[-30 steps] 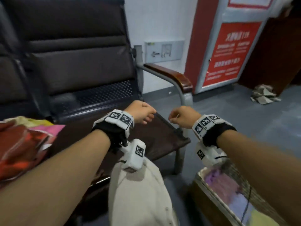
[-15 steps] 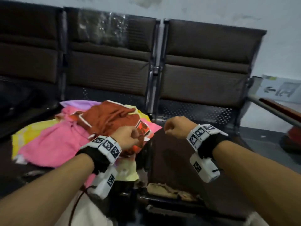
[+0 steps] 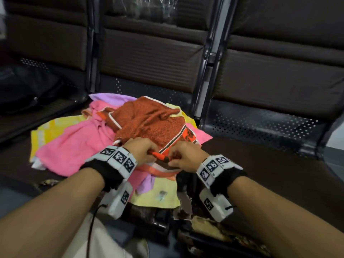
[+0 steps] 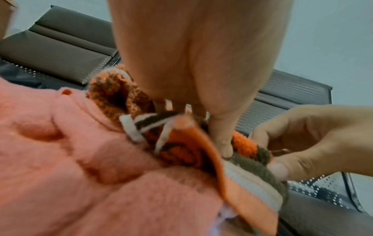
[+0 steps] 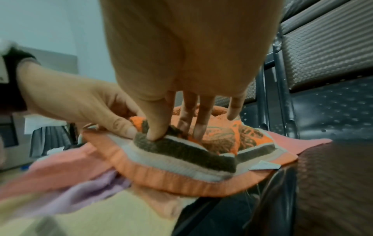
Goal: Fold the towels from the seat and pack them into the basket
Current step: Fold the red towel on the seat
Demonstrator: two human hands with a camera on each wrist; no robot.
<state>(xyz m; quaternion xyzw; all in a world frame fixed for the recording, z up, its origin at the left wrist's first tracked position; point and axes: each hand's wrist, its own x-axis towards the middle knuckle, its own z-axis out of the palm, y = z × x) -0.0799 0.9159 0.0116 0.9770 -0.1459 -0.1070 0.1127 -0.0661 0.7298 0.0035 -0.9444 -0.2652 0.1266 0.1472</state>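
A heap of terry towels is seen at centre frame in the head view, piled on the dark brown padded bench seat (image 3: 270,175), with the orange-and-brown patterned towel with white and brown border stripes (image 3: 149,121) on top. Its near hem is pinched by both hands just below frame centre. The left hand (image 3: 140,151) is curled, thumb and fingers closed on the rolled orange edge; the right hand (image 3: 186,157) is likewise curled, thumb pressed onto the brown stripe, fingertips (image 5: 198,129) dug into the pile behind it. The two hands are just beside each other, nearly touching. Under the orange towel a pink fluffy towel (image 3: 74,146) is spread toward the left, over a pale yellow towel (image 3: 156,194) that hangs off the seat's front edge at lower centre; a lilac towel (image 3: 109,96) shows at the back of the heap. The basket is not seen in any view.
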